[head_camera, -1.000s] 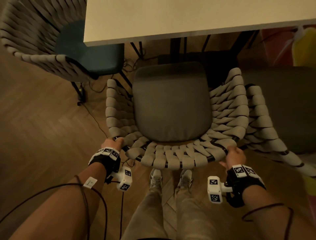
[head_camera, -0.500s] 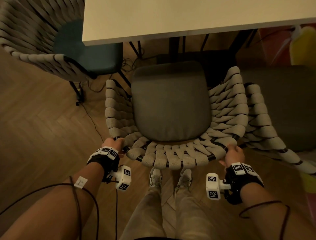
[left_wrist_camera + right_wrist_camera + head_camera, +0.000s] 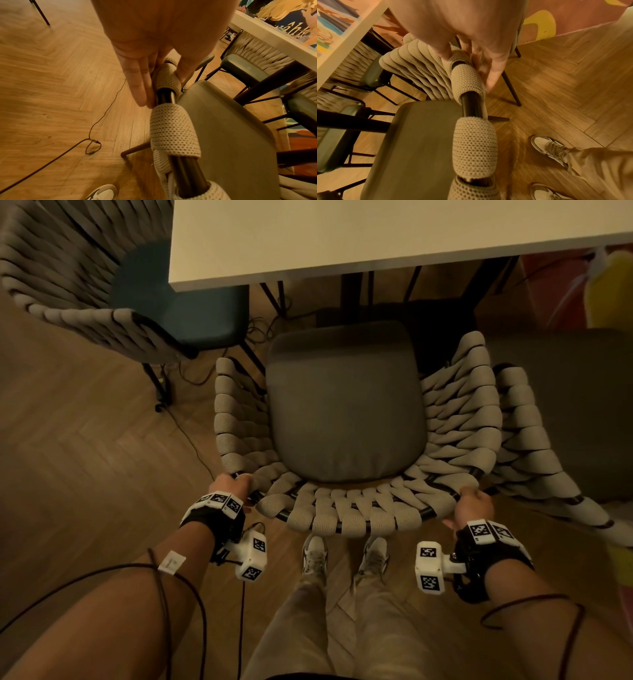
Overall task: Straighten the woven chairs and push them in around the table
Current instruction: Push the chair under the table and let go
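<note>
While gripped at both rear corners of its curved backrest, beige woven chair with grey seat cushion (image 3: 342, 405) shown edged slightly nearer the pale tabletop (image 3: 342, 234) than a second earlier; seat front not yet under the edge, so push judged unfinished. Left hand (image 3: 231, 486) clasping the dark rail between thumb and nearly straight fingers; right hand (image 3: 474, 505) curled round the rail. Angled teal-seated woven chair (image 3: 85, 313) near at left; third woven chair (image 3: 527, 440) crowding the right armrest, a likely snag. Dark table legs (image 3: 352, 296) ahead; thin floor cable (image 3: 191, 433) beside.
</note>
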`<control>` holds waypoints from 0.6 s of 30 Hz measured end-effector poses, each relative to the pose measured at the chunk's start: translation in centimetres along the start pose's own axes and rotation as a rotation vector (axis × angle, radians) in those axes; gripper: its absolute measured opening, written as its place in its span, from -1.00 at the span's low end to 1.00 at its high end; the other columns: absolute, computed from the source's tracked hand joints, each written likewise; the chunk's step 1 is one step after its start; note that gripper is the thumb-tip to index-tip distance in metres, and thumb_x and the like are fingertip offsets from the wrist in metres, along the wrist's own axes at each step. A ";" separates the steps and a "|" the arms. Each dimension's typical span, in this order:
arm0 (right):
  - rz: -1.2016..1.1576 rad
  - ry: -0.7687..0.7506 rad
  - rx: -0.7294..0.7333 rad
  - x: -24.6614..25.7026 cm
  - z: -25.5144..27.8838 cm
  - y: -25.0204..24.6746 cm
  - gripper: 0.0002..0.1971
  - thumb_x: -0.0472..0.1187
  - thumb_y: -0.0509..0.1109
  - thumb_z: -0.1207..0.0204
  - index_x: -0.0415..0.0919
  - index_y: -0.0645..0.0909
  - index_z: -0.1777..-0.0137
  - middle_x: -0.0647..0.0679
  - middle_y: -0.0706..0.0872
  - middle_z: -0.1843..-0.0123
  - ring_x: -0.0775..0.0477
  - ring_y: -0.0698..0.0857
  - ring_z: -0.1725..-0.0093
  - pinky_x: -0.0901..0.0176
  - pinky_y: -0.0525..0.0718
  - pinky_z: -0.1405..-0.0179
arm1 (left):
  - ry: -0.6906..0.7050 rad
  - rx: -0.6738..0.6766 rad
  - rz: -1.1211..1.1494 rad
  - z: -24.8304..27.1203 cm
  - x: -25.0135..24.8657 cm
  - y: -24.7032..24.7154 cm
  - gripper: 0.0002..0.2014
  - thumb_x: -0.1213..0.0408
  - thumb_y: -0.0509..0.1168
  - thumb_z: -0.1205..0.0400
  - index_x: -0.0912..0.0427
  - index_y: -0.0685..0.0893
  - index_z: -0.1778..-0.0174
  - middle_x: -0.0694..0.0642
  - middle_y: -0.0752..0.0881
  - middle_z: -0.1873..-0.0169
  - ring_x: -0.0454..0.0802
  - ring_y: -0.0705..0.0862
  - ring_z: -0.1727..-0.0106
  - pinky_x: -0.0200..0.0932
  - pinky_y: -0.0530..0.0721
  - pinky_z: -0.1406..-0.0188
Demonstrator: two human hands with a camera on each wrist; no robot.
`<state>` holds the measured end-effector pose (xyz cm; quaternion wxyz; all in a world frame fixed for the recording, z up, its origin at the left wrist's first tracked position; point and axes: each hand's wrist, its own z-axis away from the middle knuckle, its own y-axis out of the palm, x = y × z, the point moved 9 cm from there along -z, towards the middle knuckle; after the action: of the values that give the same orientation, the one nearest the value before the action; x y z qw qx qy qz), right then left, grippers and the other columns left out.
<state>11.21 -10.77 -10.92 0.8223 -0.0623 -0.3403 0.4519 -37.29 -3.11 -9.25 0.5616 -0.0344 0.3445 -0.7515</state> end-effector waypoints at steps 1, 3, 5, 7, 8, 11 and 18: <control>0.001 0.003 0.004 0.0 -0.1 0.1 -0.53 -0.10 0.17 -0.67 -0.05 0.32 -0.58 -0.22 0.54 -0.47 -0.33 0.56 -0.39 -0.28 0.63 -0.15 | -0.006 -0.007 -0.010 0.1 0.0 -0.1 -0.72 0.13 0.27 -0.58 0.24 0.61 -0.09 0.31 0.78 0.14 0.30 0.83 0.26 0.25 0.82 0.17; 0.001 0.009 0.009 0.0 -0.1 0.2 -0.53 -0.10 0.17 -0.67 -0.05 0.32 -0.58 -0.22 0.55 -0.46 -0.33 0.58 -0.38 -0.28 0.64 -0.13 | -0.006 -0.026 -0.010 0.1 0.2 -0.2 -0.67 0.08 0.27 -0.54 0.23 0.59 -0.10 0.29 0.78 0.11 0.30 0.82 0.25 0.25 0.82 0.16; 0.009 0.019 0.007 0.1 0.0 0.3 -0.53 -0.11 0.17 -0.67 -0.04 0.32 -0.58 -0.23 0.54 -0.46 -0.34 0.57 -0.38 -0.29 0.65 -0.14 | -0.008 -0.053 -0.015 -0.2 0.6 -0.3 -0.63 0.02 0.27 -0.48 0.18 0.60 -0.10 0.27 0.77 0.09 0.30 0.82 0.22 0.25 0.82 0.13; 0.028 0.024 0.006 0.3 0.1 0.2 -0.52 -0.12 0.18 -0.67 -0.05 0.30 -0.59 -0.23 0.52 -0.49 -0.36 0.55 -0.40 -0.33 0.66 -0.19 | -0.004 -0.061 -0.011 -0.4 0.7 -0.2 -0.67 0.02 0.26 -0.48 0.13 0.58 -0.07 0.26 0.76 0.06 0.30 0.81 0.20 0.24 0.81 0.10; 0.032 0.028 0.009 0.4 0.3 0.1 -0.51 -0.12 0.18 -0.66 -0.06 0.30 -0.60 -0.24 0.50 -0.50 -0.37 0.53 -0.41 -0.34 0.65 -0.20 | -0.002 -0.065 -0.005 -0.4 0.7 -0.2 -0.69 0.03 0.26 -0.49 0.11 0.58 -0.07 0.26 0.76 0.05 0.29 0.81 0.19 0.24 0.81 0.10; 0.064 0.040 0.037 0.6 0.6 -0.2 -0.48 -0.12 0.21 -0.64 -0.05 0.28 -0.61 -0.25 0.47 -0.51 -0.38 0.51 -0.42 -0.32 0.65 -0.21 | 0.007 -0.056 0.012 0.1 0.7 0.0 -0.67 0.03 0.25 -0.53 0.12 0.58 -0.14 0.23 0.75 0.04 0.28 0.81 0.22 0.25 0.81 0.11; 0.180 -0.052 0.072 0.3 0.2 -3.8 -0.61 -0.06 0.26 -0.65 -0.17 0.46 -0.43 -0.22 0.65 -0.30 -0.17 0.65 -0.10 -0.19 0.67 -0.13 | 0.129 -0.269 -0.086 2.7 -1.2 -2.2 -0.82 0.17 0.26 -0.64 0.21 0.47 0.03 0.19 0.55 0.18 0.16 0.55 0.24 -0.05 0.48 0.29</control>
<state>13.83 -12.75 -9.04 0.7708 -0.0513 -0.3382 0.5375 -37.47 -3.04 -5.62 0.4959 -0.0758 0.4754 -0.7227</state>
